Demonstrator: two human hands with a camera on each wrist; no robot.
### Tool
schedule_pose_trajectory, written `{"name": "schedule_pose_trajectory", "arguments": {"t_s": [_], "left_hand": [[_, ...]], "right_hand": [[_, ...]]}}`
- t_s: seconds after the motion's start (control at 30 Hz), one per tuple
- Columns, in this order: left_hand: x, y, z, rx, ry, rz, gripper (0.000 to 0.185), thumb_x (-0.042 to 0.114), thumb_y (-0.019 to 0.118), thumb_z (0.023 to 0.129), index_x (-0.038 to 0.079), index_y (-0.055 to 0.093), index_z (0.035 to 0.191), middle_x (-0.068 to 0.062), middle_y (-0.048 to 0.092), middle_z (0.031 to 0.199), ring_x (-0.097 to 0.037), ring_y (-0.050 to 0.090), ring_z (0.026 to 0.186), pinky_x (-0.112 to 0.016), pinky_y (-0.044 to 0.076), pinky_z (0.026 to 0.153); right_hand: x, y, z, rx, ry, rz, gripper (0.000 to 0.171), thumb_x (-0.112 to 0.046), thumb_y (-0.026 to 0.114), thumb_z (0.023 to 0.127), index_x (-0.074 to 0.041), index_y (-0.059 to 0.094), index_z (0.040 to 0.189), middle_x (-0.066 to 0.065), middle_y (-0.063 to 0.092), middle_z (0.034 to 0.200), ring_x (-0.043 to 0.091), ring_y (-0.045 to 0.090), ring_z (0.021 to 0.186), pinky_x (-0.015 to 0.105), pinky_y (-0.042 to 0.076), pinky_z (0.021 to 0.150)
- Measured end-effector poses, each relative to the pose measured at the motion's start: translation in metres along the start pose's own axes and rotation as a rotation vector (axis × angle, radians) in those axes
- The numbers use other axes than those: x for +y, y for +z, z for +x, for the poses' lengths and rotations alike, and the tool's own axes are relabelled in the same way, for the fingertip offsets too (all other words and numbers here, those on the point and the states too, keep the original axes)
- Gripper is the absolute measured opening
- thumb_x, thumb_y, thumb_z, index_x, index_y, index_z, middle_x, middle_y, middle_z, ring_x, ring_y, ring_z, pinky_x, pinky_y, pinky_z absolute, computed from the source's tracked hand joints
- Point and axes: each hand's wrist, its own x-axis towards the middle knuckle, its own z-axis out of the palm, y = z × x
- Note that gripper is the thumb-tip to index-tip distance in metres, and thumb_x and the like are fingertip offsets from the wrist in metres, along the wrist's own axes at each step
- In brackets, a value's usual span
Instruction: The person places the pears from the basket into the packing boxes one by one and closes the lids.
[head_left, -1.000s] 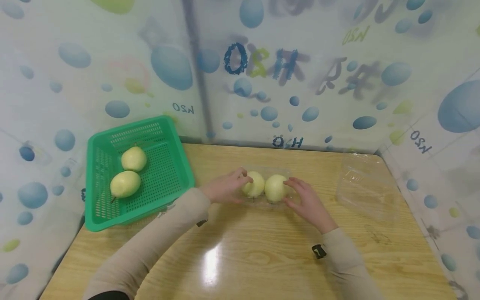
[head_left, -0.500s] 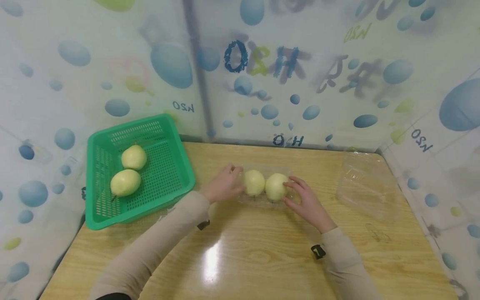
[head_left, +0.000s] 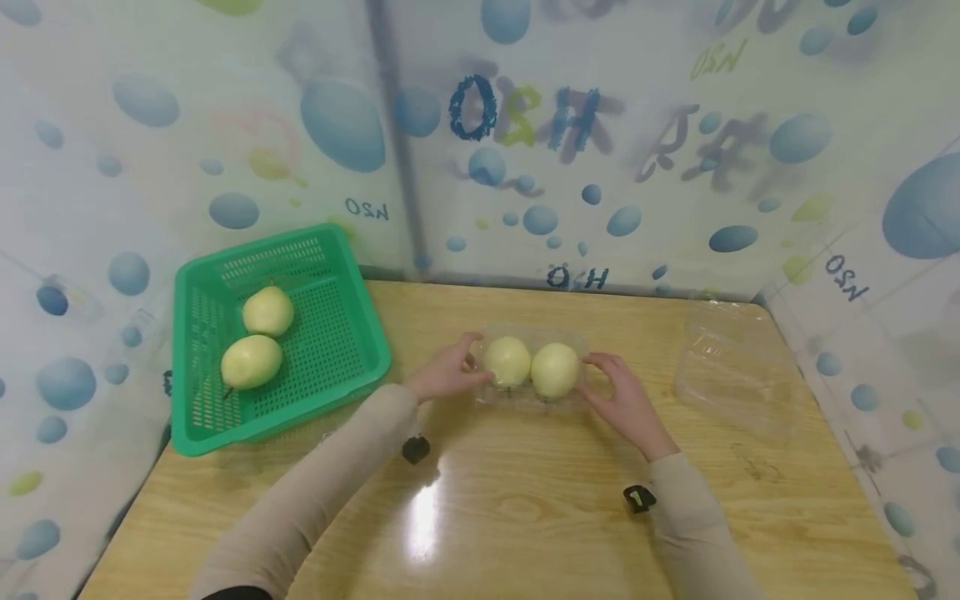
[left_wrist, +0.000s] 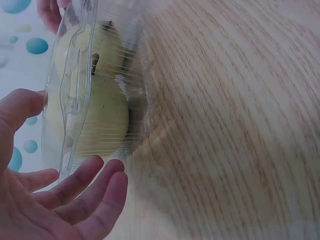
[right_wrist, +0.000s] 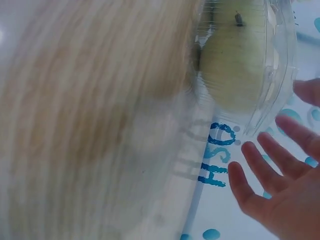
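Two pale yellow-green pears (head_left: 555, 371) sit side by side in a clear plastic box (head_left: 528, 402) on the wooden table. Ribbed plastic and a stepped rim show around the pears (left_wrist: 102, 112) in the left wrist view. At the box's left end is my left hand (head_left: 448, 371), its thumb against the plastic and its loosely bent fingers beside the end wall. My right hand (head_left: 626, 404) is at the opposite end. In the right wrist view its fingers (right_wrist: 265, 165) are spread and relaxed beside the box; whether the thumb touches it, I cannot tell.
A green perforated basket (head_left: 375, 333) stands at the left with two more pears (head_left: 252, 362) inside. Another clear plastic piece (head_left: 727, 375) lies at the table's right side. Behind the wooden table (head_left: 517, 500) is a wall covering with blue drop shapes.
Both hands have drawn outward from over the pears to the two ends of the box. The pears stay in the box, and the basket has not moved.
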Motion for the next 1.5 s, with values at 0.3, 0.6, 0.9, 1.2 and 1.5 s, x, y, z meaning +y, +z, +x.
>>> {"name": "schedule_pose_trajectory", "arguments": {"t_s": [0.3,0.6,0.9,1.2,1.5], "left_hand": [[-0.002,0.002,-0.001,0.005,-0.026,-0.052,0.076,0.03,0.068,0.091,0.006,0.025,0.149,-0.024,0.059,0.117,-0.032,0.06,0.105,-0.043,0.053,0.085],[-0.004,0.005,-0.004,0.019,-0.036,-0.127,0.077,0.028,0.068,0.091,0.009,0.023,0.15,-0.018,0.06,0.108,-0.029,0.06,0.1,-0.041,0.053,0.082],[-0.004,0.007,-0.004,-0.018,-0.099,-0.254,0.08,0.029,0.067,0.092,0.001,0.019,0.15,-0.017,0.059,0.107,-0.022,0.064,0.081,-0.038,0.054,0.08],[-0.005,0.01,-0.003,-0.07,-0.121,-0.333,0.077,0.027,0.063,0.095,0.003,0.017,0.151,-0.019,0.057,0.11,-0.022,0.065,0.082,-0.035,0.056,0.079],[-0.005,0.01,-0.003,-0.087,-0.128,-0.355,0.078,0.027,0.062,0.095,0.003,0.015,0.152,-0.026,0.048,0.125,-0.023,0.065,0.085,-0.035,0.055,0.081]], "right_hand": [[0.007,0.001,-0.009,-0.087,0.154,0.122,0.052,-0.028,0.054,0.1,0.006,0.043,0.138,0.027,0.058,0.122,0.04,0.056,0.112,0.054,0.047,0.093],[0.01,0.003,-0.016,-0.118,0.148,0.207,0.053,-0.013,0.059,0.097,0.006,0.038,0.142,0.022,0.062,0.113,0.037,0.059,0.106,0.053,0.047,0.093],[0.006,0.006,-0.014,-0.139,0.256,0.324,0.057,-0.015,0.056,0.098,0.008,0.031,0.144,0.014,0.065,0.099,0.028,0.061,0.096,0.033,0.048,0.079],[0.003,0.003,-0.013,-0.169,0.264,0.355,0.056,-0.01,0.054,0.098,0.012,0.029,0.143,0.015,0.067,0.096,0.028,0.062,0.095,0.031,0.048,0.078],[0.005,0.002,-0.009,-0.174,0.287,0.376,0.056,-0.005,0.054,0.097,0.014,0.027,0.142,0.022,0.066,0.092,0.029,0.062,0.094,0.031,0.046,0.079]]}}
